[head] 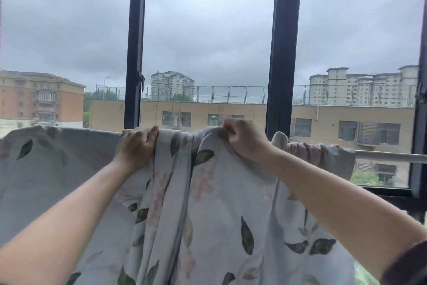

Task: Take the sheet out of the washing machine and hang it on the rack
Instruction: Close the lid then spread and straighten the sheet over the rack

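**Spreading the leaf-print sheet [219,204] along the rail [392,156]**

Clamping left hand [136,143] and right hand [245,139] on the top fold, draping over the rail. Running lengthwise left to right; bunching just beyond the right hand, likely calling for a rightward pull.

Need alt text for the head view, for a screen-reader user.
A left hand and a right hand grip the bunched top edge of a leaf-printed sheet draped over a white rack rail. Behind: dark window frames, grey sky, apartment blocks.
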